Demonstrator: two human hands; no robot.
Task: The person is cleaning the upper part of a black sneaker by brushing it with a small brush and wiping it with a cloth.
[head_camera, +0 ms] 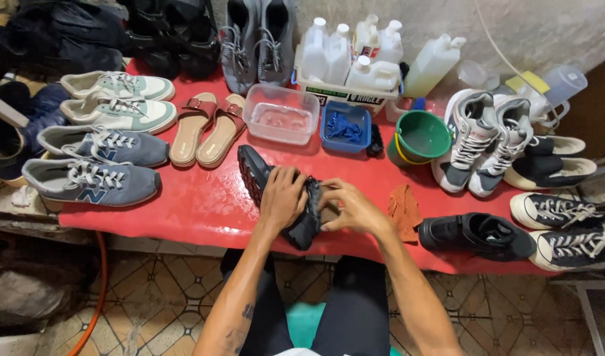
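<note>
At the near edge of the red plastic-covered desk [203, 204], seen from the head camera, a black low sneaker with a thick dark sole [266, 181] lies on its side, toe pointing away from the person. The left hand [283, 198] lies over the upper of this sneaker, its fingers [296, 179] curled and closed on it. The right hand [352, 207] is closed on the heel end, fingers bent and pressing into the material; whether it also holds a small cloth I cannot tell.

Just right of the black sneaker lies a crumpled orange cloth [404, 209], and further right a black leather shoe [477, 235]. Behind the sneaker stand a clear plastic box [281, 114], a blue square tub [345, 126] and a green round bucket [421, 135]. Left of the sneaker are tan sandals with red-brown straps [207, 127].

To work well here, I judge the left hand should keep the sneaker steady against the desk while the right works in small, even moves.
</note>
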